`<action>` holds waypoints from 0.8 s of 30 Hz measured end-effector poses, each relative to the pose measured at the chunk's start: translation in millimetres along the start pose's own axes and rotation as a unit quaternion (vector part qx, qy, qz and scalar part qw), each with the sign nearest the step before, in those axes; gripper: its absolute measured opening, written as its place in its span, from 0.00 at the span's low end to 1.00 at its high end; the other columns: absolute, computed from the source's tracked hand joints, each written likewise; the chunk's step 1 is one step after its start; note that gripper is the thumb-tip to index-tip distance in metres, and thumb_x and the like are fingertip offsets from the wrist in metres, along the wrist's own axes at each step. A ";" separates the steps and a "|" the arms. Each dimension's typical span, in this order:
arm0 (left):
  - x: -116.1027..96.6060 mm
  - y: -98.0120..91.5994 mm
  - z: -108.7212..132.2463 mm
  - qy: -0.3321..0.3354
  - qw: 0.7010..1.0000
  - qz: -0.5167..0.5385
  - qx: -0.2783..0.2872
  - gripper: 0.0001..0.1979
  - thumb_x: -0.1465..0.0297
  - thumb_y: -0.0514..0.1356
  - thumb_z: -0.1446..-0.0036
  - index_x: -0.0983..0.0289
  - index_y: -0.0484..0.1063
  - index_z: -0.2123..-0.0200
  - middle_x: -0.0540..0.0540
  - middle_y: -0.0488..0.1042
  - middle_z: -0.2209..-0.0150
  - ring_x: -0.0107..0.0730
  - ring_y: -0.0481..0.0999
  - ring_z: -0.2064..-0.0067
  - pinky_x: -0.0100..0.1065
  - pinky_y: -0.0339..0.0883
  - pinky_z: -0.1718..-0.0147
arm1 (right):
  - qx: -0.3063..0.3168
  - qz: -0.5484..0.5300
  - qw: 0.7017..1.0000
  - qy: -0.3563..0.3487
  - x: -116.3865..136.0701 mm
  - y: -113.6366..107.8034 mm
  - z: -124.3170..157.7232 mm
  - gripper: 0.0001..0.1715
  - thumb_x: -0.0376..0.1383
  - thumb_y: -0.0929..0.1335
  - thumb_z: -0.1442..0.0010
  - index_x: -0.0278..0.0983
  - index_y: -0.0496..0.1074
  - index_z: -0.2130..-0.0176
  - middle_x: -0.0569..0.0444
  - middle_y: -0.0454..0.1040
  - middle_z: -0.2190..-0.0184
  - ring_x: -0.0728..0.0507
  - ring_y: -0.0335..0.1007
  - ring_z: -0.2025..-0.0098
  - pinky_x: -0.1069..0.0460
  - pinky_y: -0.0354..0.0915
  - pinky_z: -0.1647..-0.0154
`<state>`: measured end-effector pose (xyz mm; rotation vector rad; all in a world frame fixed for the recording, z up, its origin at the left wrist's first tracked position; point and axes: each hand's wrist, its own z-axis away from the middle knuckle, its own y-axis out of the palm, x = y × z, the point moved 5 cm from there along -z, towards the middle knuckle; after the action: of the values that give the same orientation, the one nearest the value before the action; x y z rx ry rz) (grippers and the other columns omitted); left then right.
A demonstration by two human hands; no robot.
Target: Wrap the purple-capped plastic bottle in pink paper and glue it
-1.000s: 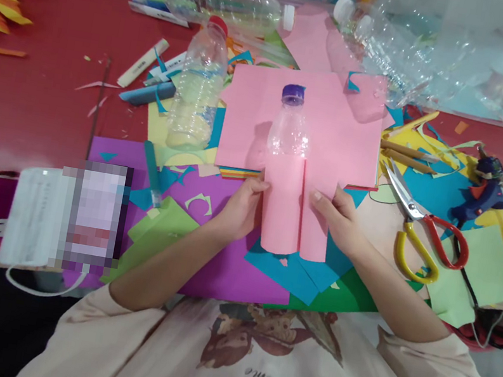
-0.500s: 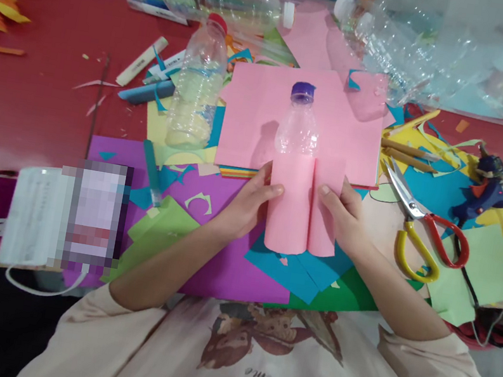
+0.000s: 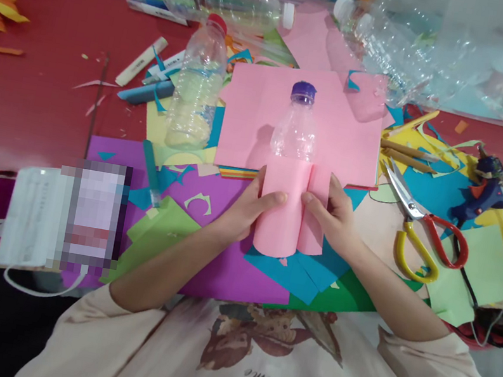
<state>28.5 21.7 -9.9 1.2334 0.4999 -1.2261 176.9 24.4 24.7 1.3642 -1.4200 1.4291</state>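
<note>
The small bottle [image 3: 295, 135] with its purple cap [image 3: 304, 90] lay at the middle of the bench [image 3: 42, 83], cap pointing to 12 o'clock. Its lower half was rolled in pink paper [image 3: 282, 219]. The left hand [image 3: 248, 210] clasped the roll from 9 o'clock and the right hand [image 3: 333, 218] from 3 o'clock. Half a second before, the thumbs had been well apart. Now they nearly met across the front, and the loose flap at 3 o'clock had grown narrower. The wrap seemed tighter, though its seam was hard to make out. A flat pink sheet [image 3: 254, 112] lay beneath the neck. A larger bottle [image 3: 196, 89] lay at 10 o'clock, and scissors [image 3: 423, 227] at 3 o'clock.
</note>
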 end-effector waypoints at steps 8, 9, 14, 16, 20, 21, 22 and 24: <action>-1.6 -1.4 -1.0 -0.004 0.999 0.031 -0.041 0.30 0.59 0.68 0.57 0.59 0.67 0.50 0.54 0.76 0.59 0.40 0.77 0.59 0.36 0.72 0.64 | -0.043 0.045 0.998 0.020 -0.5 -7.3 -3.0 0.06 0.41 0.65 0.39 0.40 0.65 0.65 0.54 0.65 0.68 0.45 0.64 0.65 0.47 0.65 0.63; -2.3 -3.7 -1.6 -0.004 0.997 0.039 -0.060 0.30 0.59 0.68 0.58 0.60 0.67 0.51 0.54 0.76 0.60 0.39 0.77 0.61 0.36 0.72 0.65 | -0.079 0.069 0.994 0.007 1.7 -12.8 -3.2 0.07 0.40 0.66 0.40 0.41 0.65 0.61 0.53 0.67 0.65 0.44 0.65 0.62 0.46 0.66 0.61; -6.2 -12.0 -3.4 0.017 0.991 0.052 -0.125 0.25 0.61 0.67 0.55 0.59 0.67 0.53 0.51 0.76 0.63 0.37 0.77 0.62 0.37 0.72 0.64 | -0.131 0.216 0.962 -0.107 22.2 -19.4 1.5 0.14 0.35 0.64 0.39 0.44 0.66 0.52 0.47 0.67 0.48 0.37 0.61 0.43 0.37 0.59 0.43; -6.0 -9.9 -3.1 0.021 0.992 0.041 -0.115 0.26 0.62 0.67 0.55 0.59 0.67 0.52 0.51 0.76 0.61 0.37 0.78 0.61 0.37 0.72 0.63 | -0.054 0.192 0.973 -0.117 23.2 -7.5 3.8 0.13 0.36 0.64 0.38 0.44 0.67 0.52 0.47 0.69 0.51 0.38 0.65 0.47 0.38 0.63 0.46; -5.3 -2.8 -2.0 0.026 0.996 0.012 -0.082 0.30 0.62 0.67 0.55 0.59 0.65 0.49 0.55 0.76 0.58 0.40 0.77 0.58 0.37 0.72 0.62 | -0.003 0.125 0.989 -0.079 14.7 9.5 9.7 0.23 0.40 0.66 0.39 0.43 0.64 0.45 0.47 0.68 0.49 0.40 0.66 0.47 0.41 0.67 0.48; -5.7 -1.9 -1.8 0.029 0.996 0.007 -0.080 0.30 0.61 0.68 0.56 0.59 0.65 0.48 0.55 0.76 0.57 0.41 0.77 0.57 0.38 0.72 0.61 | -0.003 0.115 0.991 -0.067 11.8 11.7 10.8 0.24 0.40 0.66 0.39 0.43 0.63 0.44 0.46 0.67 0.48 0.40 0.65 0.46 0.41 0.67 0.47; -6.3 -1.4 -1.7 0.033 0.996 0.004 -0.078 0.31 0.60 0.68 0.56 0.59 0.64 0.48 0.56 0.75 0.56 0.42 0.77 0.56 0.38 0.72 0.60 | -0.001 0.104 0.993 -0.054 8.8 13.5 11.8 0.25 0.40 0.66 0.38 0.43 0.62 0.43 0.46 0.66 0.47 0.40 0.65 0.46 0.41 0.67 0.47; -8.0 -1.4 -1.6 0.045 0.996 -0.003 -0.076 0.33 0.59 0.69 0.57 0.58 0.64 0.48 0.56 0.75 0.55 0.43 0.76 0.54 0.39 0.71 0.59 | 0.012 0.069 0.997 -0.028 3.4 16.4 13.4 0.26 0.40 0.66 0.38 0.44 0.60 0.41 0.45 0.66 0.45 0.41 0.65 0.46 0.42 0.68 0.48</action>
<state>25.1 26.6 -4.3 1.1605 0.6520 -1.1203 163.2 8.1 22.0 1.3521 -1.5639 1.5098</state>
